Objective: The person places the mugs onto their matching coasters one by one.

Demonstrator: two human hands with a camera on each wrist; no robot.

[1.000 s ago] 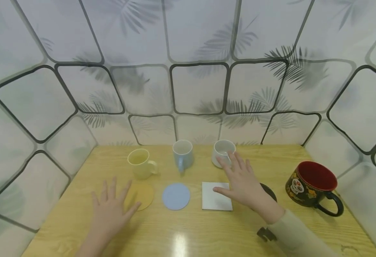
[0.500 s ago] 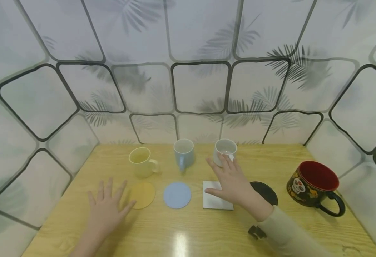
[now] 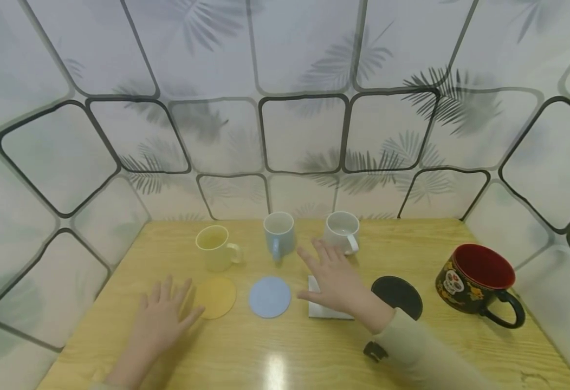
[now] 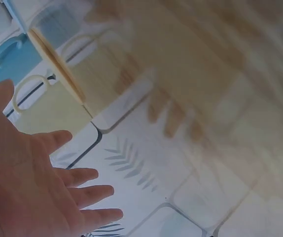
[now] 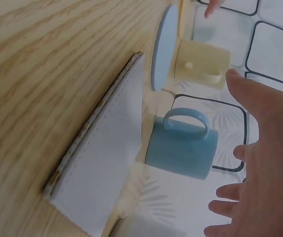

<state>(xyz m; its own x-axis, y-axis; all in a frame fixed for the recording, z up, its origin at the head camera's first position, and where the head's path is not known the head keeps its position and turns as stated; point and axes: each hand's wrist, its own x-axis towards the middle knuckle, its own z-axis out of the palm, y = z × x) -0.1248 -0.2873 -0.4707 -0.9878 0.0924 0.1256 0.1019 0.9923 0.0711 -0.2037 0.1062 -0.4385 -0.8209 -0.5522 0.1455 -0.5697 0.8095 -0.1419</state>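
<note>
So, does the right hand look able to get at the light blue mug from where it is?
Probably yes: the right hand holds nothing and hovers just to the right of the light blue mug, whose handle faces the person, and nothing appears to stand between them.

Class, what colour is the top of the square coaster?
White; the square coaster shows best in the right wrist view.

HEAD: I look forward and down from above the desk [image 3: 226, 352], across to the patterned wall [image 3: 304, 135] | LEFT WRIST: low, close, rolled sideways, facing past the left hand [image 4: 33, 182] | RIGHT WRIST: also low and rolled, white coaster [image 5: 104, 143] near, right hand [image 5: 269, 168] at frame edge | SHARED: both wrists catch the yellow mug [image 5: 205, 54] and blue mug [image 5: 181, 150]
</note>
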